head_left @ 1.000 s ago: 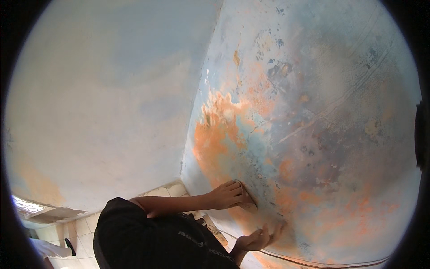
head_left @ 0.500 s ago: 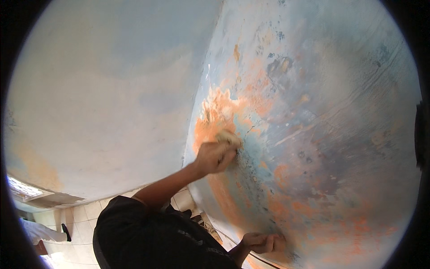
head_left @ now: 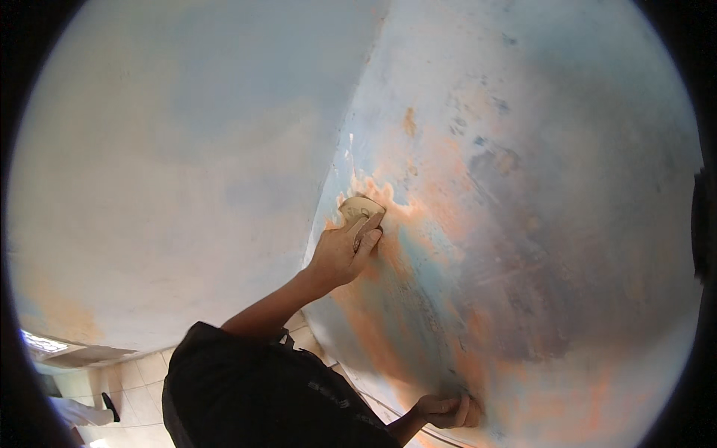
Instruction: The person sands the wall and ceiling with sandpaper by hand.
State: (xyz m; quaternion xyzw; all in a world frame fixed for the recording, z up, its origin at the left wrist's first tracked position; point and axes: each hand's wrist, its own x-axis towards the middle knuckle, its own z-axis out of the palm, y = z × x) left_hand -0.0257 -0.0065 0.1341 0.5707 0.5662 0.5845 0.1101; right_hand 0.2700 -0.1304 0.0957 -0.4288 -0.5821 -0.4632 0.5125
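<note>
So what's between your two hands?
Just wall, with orange patches and greenish colour; the head view shows nothing else between the left hand and the right hand.

So this is a wide fisheye worn on the head, left one of the pair, peering down past the black shirt just below the grip. It's fairly near the left hand and its flat tool, facing the stained wall right of the grip. Plainer wall fills the left side, with floor well off lower left.
</note>
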